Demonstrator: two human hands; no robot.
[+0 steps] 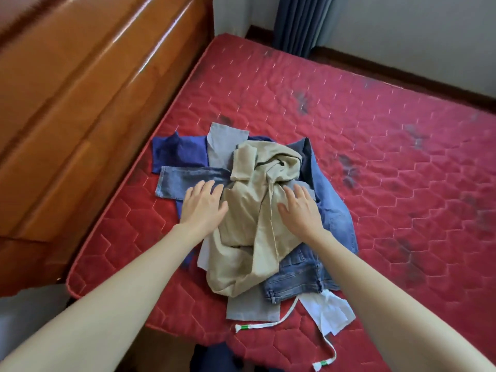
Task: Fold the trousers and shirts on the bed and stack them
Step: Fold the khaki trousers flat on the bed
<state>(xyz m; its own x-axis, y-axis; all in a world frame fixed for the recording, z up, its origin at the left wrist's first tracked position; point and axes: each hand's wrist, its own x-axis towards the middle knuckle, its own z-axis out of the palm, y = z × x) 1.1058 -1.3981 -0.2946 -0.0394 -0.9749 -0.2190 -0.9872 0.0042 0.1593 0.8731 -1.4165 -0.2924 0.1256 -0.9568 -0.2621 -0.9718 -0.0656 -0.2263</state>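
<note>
1. You will find no readable brand or writing on any garment.
2. Your pile near the red mattress (375, 157) corner holds one beige garment (249, 224) on top, blue jeans (324, 210), a grey piece (228, 138), a dark-blue piece (174, 151), and white fabric (330, 312) with two drawstring ends.
3. Your left hand (204, 205) and right hand (300, 208) lie flat, fingers spread, gripping nothing.
4. The overlapping layers hide each garment's shape.
</note>
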